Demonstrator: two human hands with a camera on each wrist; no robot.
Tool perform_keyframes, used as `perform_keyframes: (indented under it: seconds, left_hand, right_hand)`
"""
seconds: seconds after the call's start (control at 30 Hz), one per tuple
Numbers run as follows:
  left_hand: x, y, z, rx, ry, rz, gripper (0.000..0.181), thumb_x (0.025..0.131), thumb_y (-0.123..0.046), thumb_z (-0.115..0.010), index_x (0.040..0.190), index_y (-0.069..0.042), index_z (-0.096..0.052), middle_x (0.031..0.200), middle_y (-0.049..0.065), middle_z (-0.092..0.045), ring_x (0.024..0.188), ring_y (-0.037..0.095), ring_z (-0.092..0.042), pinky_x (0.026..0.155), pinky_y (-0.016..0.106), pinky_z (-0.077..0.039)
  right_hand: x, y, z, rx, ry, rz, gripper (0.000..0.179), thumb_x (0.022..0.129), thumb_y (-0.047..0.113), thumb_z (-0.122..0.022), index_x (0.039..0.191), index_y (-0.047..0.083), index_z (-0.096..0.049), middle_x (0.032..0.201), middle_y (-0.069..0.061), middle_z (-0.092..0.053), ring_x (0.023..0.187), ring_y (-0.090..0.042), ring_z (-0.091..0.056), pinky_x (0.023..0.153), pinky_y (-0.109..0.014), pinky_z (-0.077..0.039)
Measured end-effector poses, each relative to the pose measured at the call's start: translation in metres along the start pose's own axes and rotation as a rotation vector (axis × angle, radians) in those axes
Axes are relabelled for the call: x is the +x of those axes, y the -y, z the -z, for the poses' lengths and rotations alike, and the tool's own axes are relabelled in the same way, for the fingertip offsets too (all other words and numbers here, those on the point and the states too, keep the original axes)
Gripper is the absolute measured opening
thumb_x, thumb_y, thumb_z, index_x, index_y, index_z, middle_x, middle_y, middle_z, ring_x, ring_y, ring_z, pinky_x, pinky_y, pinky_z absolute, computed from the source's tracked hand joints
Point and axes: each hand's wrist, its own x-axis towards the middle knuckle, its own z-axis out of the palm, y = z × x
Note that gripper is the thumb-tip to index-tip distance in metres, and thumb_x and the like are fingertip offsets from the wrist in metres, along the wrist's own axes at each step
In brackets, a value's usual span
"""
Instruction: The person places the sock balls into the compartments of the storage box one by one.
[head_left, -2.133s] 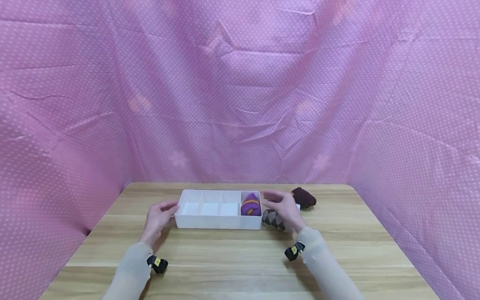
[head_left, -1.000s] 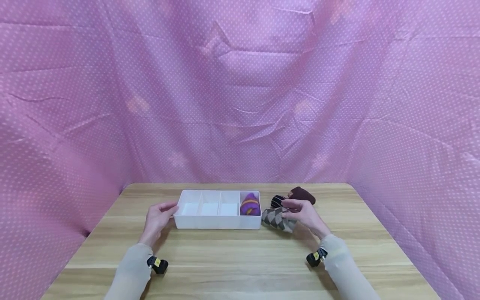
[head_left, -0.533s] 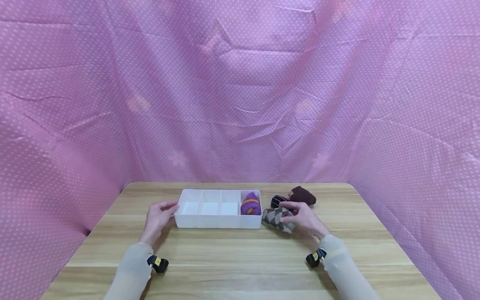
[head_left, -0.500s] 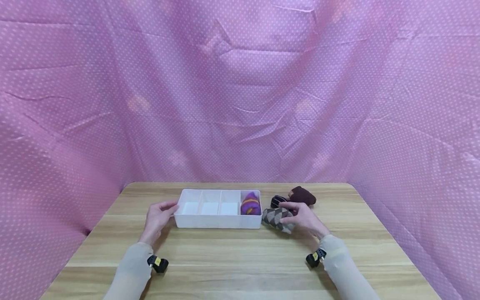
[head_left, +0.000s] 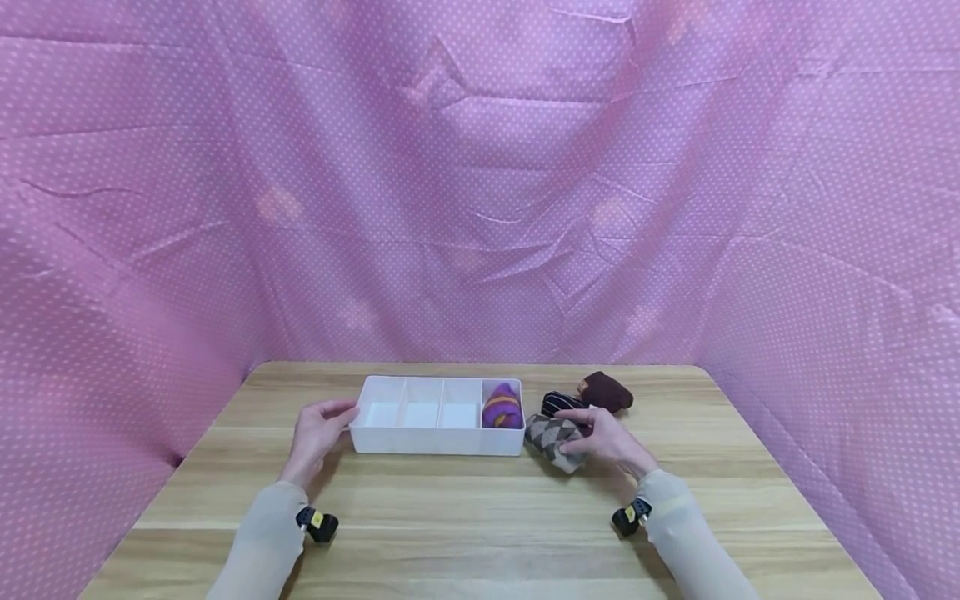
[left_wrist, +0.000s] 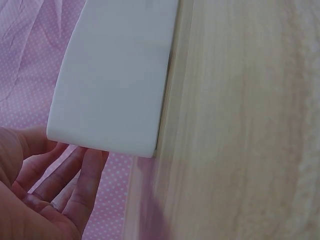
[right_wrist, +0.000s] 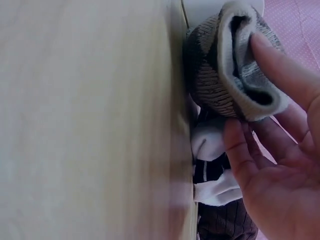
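In the head view a white box with several compartments stands on the table, a rolled purple sock with orange stripes in its rightmost one. My left hand rests its fingertips against the box's left end; the left wrist view shows the fingers lightly bent against that wall. My right hand holds a rolled grey-and-cream argyle sock just right of the box. In the right wrist view the thumb lies at the sock's open cuff, the other fingers along its outer side.
Behind the argyle sock lie a black sock with white stripes and a dark brown sock. The wooden table is enclosed by pink dotted cloth at the back and sides.
My right hand has come back from beside the purple sock to the argyle sock. The argyle sock has turned, its right end swinging toward me. My left hand stays at the box.
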Motion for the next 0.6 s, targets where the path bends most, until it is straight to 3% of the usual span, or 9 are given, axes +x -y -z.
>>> perform_keyframes:
  seconds: [0.17, 0.33, 0.6]
  left_hand:
    - [-0.0008, -0.0009, -0.0004, -0.003, 0.008, 0.007, 0.036, 0.095, -0.012, -0.064, 0.127, 0.002, -0.061, 0.13, 0.025, -0.06, 0.092, 0.01, -0.065, 0.085, 0.031, -0.06]
    - [-0.0008, -0.0012, -0.0007, -0.003, 0.009, 0.005, 0.035, 0.094, -0.012, -0.064, 0.127, 0.002, -0.061, 0.13, 0.025, -0.061, 0.093, 0.012, -0.065, 0.085, 0.032, -0.06]
    - [0.0009, -0.0004, -0.0004, 0.004, 0.008, 0.009, 0.036, 0.094, -0.013, -0.065, 0.128, 0.001, -0.061, 0.13, 0.024, -0.061, 0.096, 0.014, -0.065, 0.086, 0.032, -0.059]
  right_hand:
    - [0.0014, -0.0029, -0.0027, -0.026, -0.005, 0.031, 0.058, 0.075, 0.01, -0.083, 0.129, 0.003, -0.062, 0.126, -0.018, -0.063, 0.113, -0.026, -0.055, 0.094, -0.027, -0.049]
    - [0.0026, -0.009, -0.0039, -0.04, 0.025, 0.069, 0.06, 0.075, 0.021, -0.084, 0.13, 0.013, -0.063, 0.127, -0.012, -0.064, 0.113, -0.022, -0.053, 0.094, -0.023, -0.046]
    - [0.0047, -0.0063, -0.0056, -0.043, 0.076, 0.115, 0.054, 0.08, 0.018, -0.08, 0.13, 0.015, -0.063, 0.121, -0.011, -0.066, 0.103, -0.018, -0.06, 0.085, -0.022, -0.053]
